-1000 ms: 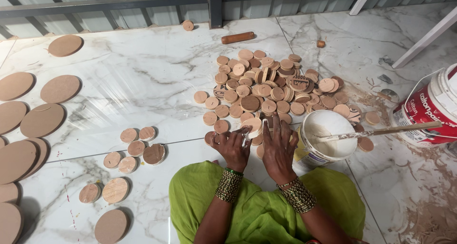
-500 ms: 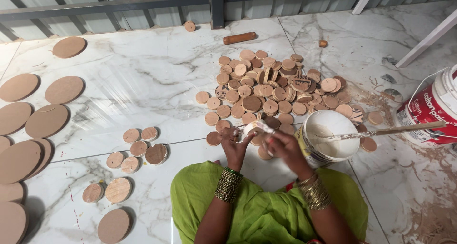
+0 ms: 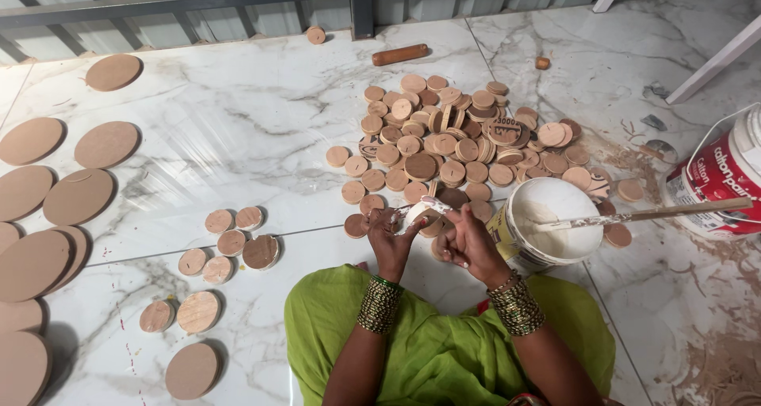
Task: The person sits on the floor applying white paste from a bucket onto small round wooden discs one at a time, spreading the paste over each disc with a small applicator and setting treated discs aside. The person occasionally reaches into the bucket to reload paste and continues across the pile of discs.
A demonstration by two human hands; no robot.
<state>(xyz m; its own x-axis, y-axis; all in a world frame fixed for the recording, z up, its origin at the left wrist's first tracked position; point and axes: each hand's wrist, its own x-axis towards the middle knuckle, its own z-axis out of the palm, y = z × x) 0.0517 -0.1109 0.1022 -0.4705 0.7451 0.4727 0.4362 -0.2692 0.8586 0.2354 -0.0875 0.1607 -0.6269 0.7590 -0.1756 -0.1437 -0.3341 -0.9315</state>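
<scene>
A small round wooden disc (image 3: 418,213) with a white-painted face is pinched in both the left hand (image 3: 392,243) and right hand (image 3: 468,243), just beside the open white paint bucket (image 3: 555,224). Wet paint may be smeared by fingers; the bucket may be knocked by an elbow.

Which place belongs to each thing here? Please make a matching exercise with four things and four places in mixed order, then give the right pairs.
Things:
1. white paint bucket
2. pile of small wooden discs
3. large wooden discs
4. wooden stick

Places:
A. along the left edge of the floor
B. lying alone near the metal wall, beyond the pile
C. just beside the person's right hand
D. heaped on the marble floor, in front of both hands

Pairs: 1-C, 2-D, 3-A, 4-B
</scene>
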